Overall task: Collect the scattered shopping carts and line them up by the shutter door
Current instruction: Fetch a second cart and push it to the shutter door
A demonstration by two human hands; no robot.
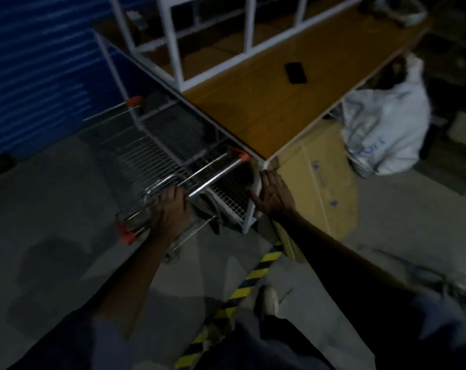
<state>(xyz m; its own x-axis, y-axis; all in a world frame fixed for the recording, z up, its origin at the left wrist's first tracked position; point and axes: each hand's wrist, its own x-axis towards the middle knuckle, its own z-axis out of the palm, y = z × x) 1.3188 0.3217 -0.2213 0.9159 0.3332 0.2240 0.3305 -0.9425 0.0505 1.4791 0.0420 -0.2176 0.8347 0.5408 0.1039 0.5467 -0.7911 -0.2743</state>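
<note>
1. Nearest: person's shoe (266, 300) on concrete floor, beside yellow-black hazard tape (249, 279) running diagonally near to far.
2. Left hand (170, 209) curls over the shopping cart's handle bar (213, 173), fingers wrapped on it near the left end; likely steering or pushing the cart into line.
3. Right hand (273, 194) is spread, fingers straight, holding nothing; palm seems to touch the white corner post (256, 198) of the counter. Contact not fully clear in the blur. Probably bracing, or keeping the cart off the corner.
4. Shopping cart (157, 153), wire basket with orange handle caps, sits squeezed along the counter's left side, nose pointing far-left. A second handle with an orange cap (134, 101) shows farther on, so likely another cart nested ahead.
5. Right: cardboard box (317, 177), white plastic bag (386, 129) on floor.
6. Wooden counter top (253, 102) carries a dark phone (295, 72) and a white frame (178, 49).
7. Far left: blue shutter door (34, 76), just beyond the carts; lining up looks nearly there.
</note>
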